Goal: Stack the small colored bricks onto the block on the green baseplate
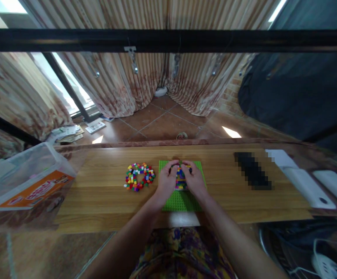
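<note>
A wood-grain desk (104,203) spans the view, a green studded baseplate (181,202) near its centre. The left hand (168,176) and right hand (194,179) arch over the plate. A ring of loose toy bricks (133,176) lies at nine o'clock, nearer the left. Between the hands sits a multicoloured brick build (181,183), long axis twelve to six; its twelve-o'clock end is covered, so whether either grip is clamped I cannot tell.

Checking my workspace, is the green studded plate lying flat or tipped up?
Flat: the green plate lies along the wooden tabletop, no edge visibly raised.
</note>
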`<action>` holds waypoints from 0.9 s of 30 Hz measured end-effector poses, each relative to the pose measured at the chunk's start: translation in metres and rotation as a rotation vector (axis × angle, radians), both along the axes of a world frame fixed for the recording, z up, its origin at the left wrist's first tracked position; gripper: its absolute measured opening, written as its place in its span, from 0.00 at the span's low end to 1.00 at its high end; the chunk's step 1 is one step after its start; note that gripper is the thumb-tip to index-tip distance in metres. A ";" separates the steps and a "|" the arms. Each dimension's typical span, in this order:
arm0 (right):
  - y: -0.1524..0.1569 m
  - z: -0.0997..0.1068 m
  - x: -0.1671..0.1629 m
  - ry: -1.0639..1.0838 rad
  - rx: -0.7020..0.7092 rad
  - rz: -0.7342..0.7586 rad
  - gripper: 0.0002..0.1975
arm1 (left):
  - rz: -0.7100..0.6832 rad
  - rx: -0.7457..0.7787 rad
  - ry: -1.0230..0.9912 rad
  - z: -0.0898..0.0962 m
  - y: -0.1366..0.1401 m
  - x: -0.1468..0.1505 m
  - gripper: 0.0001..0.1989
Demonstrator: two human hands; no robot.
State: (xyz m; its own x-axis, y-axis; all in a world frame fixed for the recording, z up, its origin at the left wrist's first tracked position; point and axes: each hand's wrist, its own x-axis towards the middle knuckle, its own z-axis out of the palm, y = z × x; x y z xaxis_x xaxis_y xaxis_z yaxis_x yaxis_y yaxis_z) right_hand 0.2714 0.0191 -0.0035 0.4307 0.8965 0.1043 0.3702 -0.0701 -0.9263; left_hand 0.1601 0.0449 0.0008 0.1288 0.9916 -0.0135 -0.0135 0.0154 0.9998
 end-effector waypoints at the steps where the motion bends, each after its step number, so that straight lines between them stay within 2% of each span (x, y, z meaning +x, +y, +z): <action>1: 0.000 0.000 -0.001 -0.021 0.008 0.000 0.20 | 0.002 0.020 0.022 -0.001 0.000 0.001 0.12; 6: -0.003 0.002 -0.003 -0.106 0.016 0.036 0.18 | 0.023 0.053 0.075 -0.001 -0.002 0.005 0.12; 11: -0.004 0.002 -0.001 -0.159 0.017 0.058 0.21 | 0.049 0.078 0.101 -0.003 -0.006 0.008 0.13; 15: -0.007 0.002 0.002 -0.185 0.026 0.070 0.24 | 0.097 0.128 0.139 -0.002 -0.015 -0.002 0.15; 18: -0.007 0.003 0.005 -0.211 0.006 0.069 0.26 | 0.127 0.216 0.246 0.002 -0.020 -0.031 0.14; 22: -0.003 0.002 0.017 -0.244 -0.071 0.053 0.27 | 0.218 0.359 0.499 0.005 -0.021 -0.091 0.13; 27: -0.001 0.005 0.031 -0.373 -0.059 0.070 0.26 | 0.301 0.364 0.686 -0.001 -0.028 -0.150 0.13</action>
